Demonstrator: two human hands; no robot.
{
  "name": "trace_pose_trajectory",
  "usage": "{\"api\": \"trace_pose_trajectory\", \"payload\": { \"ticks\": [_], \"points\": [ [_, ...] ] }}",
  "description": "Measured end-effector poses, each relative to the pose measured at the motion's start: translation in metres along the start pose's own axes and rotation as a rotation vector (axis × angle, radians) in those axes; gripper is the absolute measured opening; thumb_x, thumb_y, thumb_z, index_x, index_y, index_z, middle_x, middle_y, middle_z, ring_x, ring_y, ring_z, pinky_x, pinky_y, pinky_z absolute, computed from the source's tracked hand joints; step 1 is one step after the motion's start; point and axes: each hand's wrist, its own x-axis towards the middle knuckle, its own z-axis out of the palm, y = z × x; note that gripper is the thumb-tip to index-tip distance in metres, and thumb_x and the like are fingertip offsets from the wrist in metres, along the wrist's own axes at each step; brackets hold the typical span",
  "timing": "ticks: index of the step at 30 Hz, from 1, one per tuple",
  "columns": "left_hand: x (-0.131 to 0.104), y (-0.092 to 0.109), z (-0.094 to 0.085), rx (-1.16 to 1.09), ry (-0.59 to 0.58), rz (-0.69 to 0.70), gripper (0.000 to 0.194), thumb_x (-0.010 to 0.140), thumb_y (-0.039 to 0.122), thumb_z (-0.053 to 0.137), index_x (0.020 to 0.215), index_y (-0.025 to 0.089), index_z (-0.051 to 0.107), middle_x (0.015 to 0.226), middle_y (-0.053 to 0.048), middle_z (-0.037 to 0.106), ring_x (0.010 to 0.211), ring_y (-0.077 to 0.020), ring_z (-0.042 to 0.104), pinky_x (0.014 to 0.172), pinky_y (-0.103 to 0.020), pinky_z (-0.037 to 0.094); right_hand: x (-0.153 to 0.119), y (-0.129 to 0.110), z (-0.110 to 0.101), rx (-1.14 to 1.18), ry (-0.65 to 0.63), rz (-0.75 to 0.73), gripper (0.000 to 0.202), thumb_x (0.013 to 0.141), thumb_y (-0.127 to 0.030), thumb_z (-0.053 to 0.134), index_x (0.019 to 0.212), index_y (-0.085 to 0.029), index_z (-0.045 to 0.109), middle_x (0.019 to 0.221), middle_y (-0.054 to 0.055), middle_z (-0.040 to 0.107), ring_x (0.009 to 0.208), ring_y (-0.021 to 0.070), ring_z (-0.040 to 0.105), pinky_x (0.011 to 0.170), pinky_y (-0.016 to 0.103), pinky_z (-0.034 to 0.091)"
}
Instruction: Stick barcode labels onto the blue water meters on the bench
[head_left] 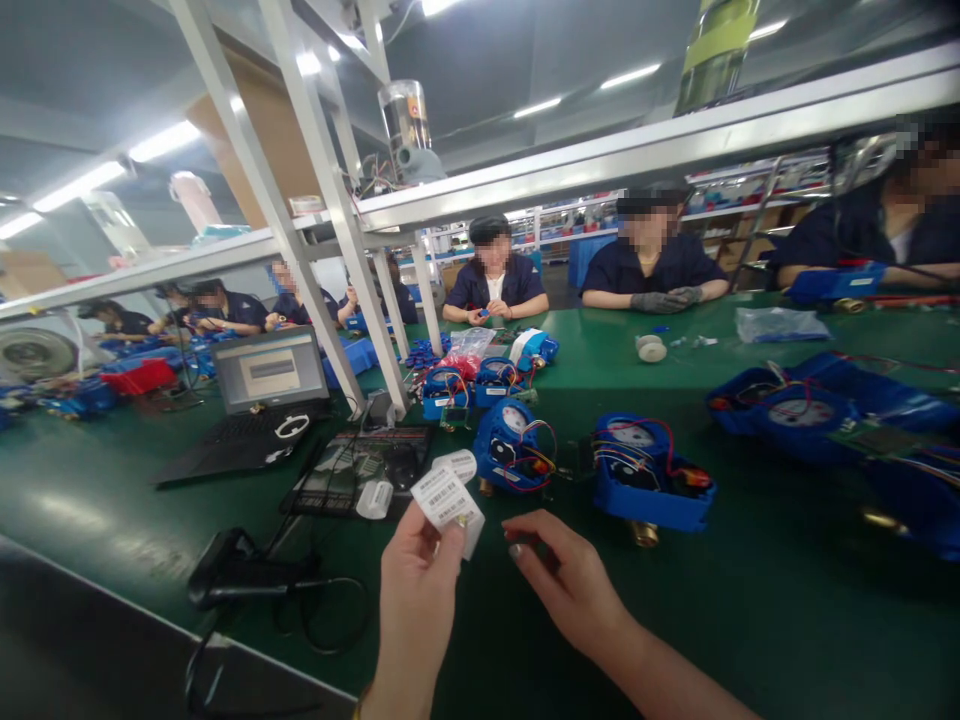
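Between thumb and fingers, my left hand (420, 575) grips a strip of white barcode labels (442, 495), held up over the green bench. Close to its right, my right hand (574, 590) hovers with thumb and index finger apart and nothing between them. Just beyond the labels is a blue water meter (510, 450) with coloured wires and a dial. A second blue meter (651, 470) with a brass fitting lies further right. Behind the strip lie a rounded white label piece (455, 464) and another white label piece (374, 499).
A black barcode scanner (244, 570) with its cable lies at the left, and a laptop (262, 390) stands behind it. More blue meters (802, 410) sit at the right. Metal posts (360, 230) carry a shelf above. Co-workers (495, 275) sit across the bench.
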Motion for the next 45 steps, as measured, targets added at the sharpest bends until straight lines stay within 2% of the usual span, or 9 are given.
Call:
{"api": "trace_pose_trajectory", "payload": {
  "ticks": [4, 7, 13, 18, 25, 31, 37, 41, 45],
  "points": [
    [0.000, -0.011, 0.010, -0.018, -0.110, 0.015, 0.037, 0.080, 0.030, 0.062, 0.115, 0.018, 0.059, 0.116, -0.007, 0.064, 0.111, -0.0230, 0.057, 0.096, -0.032, 0.045, 0.001, -0.005, -0.002, 0.139, 0.028, -0.058, 0.016, 0.094, -0.033, 0.052, 0.103, -0.022, 0.059, 0.089, 0.001, 0.059, 0.073, 0.0146, 0.054, 0.055, 0.023, 0.037],
    [-0.001, -0.012, 0.016, -0.011, -0.167, 0.017, 0.031, 0.080, 0.028, 0.062, 0.110, 0.018, 0.061, 0.112, -0.007, 0.066, 0.105, -0.0230, 0.060, 0.093, -0.031, 0.046, 0.002, -0.005, 0.000, 0.185, 0.023, -0.082, 0.013, 0.093, -0.032, 0.054, 0.092, -0.020, 0.060, 0.084, 0.001, 0.056, 0.070, 0.0134, 0.051, 0.057, 0.023, 0.036],
    [-0.005, -0.009, 0.022, -0.003, -0.185, 0.005, 0.030, 0.079, 0.027, 0.062, 0.108, 0.019, 0.063, 0.108, -0.006, 0.067, 0.100, -0.0234, 0.062, 0.087, -0.031, 0.048, 0.000, -0.003, 0.001, 0.208, 0.044, -0.038, 0.011, 0.092, -0.030, 0.056, 0.093, -0.019, 0.057, 0.085, 0.001, 0.053, 0.070, 0.0136, 0.049, 0.056, 0.023, 0.035],
    [-0.006, -0.009, 0.027, -0.048, -0.200, 0.000, 0.031, 0.078, 0.027, 0.062, 0.107, 0.019, 0.064, 0.106, -0.006, 0.068, 0.098, -0.0231, 0.062, 0.086, -0.031, 0.049, 0.004, -0.006, 0.000, 0.225, 0.010, -0.139, 0.014, 0.094, -0.024, 0.049, 0.083, -0.019, 0.055, 0.083, 0.002, 0.051, 0.075, 0.0152, 0.050, 0.063, 0.025, 0.038],
    [0.001, -0.003, 0.018, -0.075, -0.073, -0.016, 0.038, 0.075, 0.028, 0.065, 0.111, 0.017, 0.061, 0.101, -0.007, 0.069, 0.090, -0.0214, 0.063, 0.079, -0.029, 0.051, -0.001, 0.002, 0.004, 0.057, -0.088, -0.089, 0.009, 0.089, -0.017, 0.042, 0.084, -0.019, 0.048, 0.090, 0.003, 0.048, 0.073, 0.0152, 0.049, 0.062, 0.026, 0.038],
    [0.006, 0.000, 0.008, -0.069, -0.035, 0.018, 0.040, 0.079, 0.032, 0.064, 0.116, 0.018, 0.059, 0.110, -0.008, 0.067, 0.106, -0.0238, 0.059, 0.081, -0.028, 0.050, 0.000, 0.007, 0.005, -0.039, -0.143, 0.017, 0.013, 0.087, -0.009, 0.044, 0.084, -0.019, 0.051, 0.091, 0.003, 0.050, 0.071, 0.0148, 0.052, 0.061, 0.025, 0.039],
    [0.009, 0.004, 0.007, -0.076, 0.000, 0.048, 0.043, 0.079, 0.034, 0.064, 0.118, 0.018, 0.058, 0.108, -0.008, 0.067, 0.103, -0.0235, 0.060, 0.078, -0.027, 0.050, 0.001, 0.002, 0.003, -0.124, -0.221, 0.110, 0.017, 0.084, -0.001, 0.049, 0.081, -0.017, 0.053, 0.093, 0.002, 0.052, 0.075, 0.0139, 0.054, 0.064, 0.023, 0.042],
    [0.009, 0.013, 0.008, -0.045, 0.099, 0.022, 0.047, 0.075, 0.036, 0.066, 0.119, 0.018, 0.058, 0.103, -0.007, 0.068, 0.094, -0.0227, 0.062, 0.074, -0.028, 0.051, 0.001, 0.003, 0.003, -0.150, -0.269, 0.174, 0.015, 0.084, -0.003, 0.052, 0.082, -0.017, 0.056, 0.097, 0.003, 0.054, 0.080, 0.0145, 0.056, 0.065, 0.021, 0.046],
    [0.009, 0.021, 0.008, -0.067, 0.126, 0.038, 0.049, 0.073, 0.035, 0.067, 0.118, 0.018, 0.059, 0.102, -0.008, 0.068, 0.091, -0.0236, 0.062, 0.074, -0.030, 0.051, 0.001, 0.010, 0.005, -0.162, -0.224, 0.121, 0.013, 0.082, -0.007, 0.052, 0.080, -0.019, 0.057, 0.094, 0.003, 0.056, 0.076, 0.0157, 0.058, 0.060, 0.021, 0.049]
  ]
}}
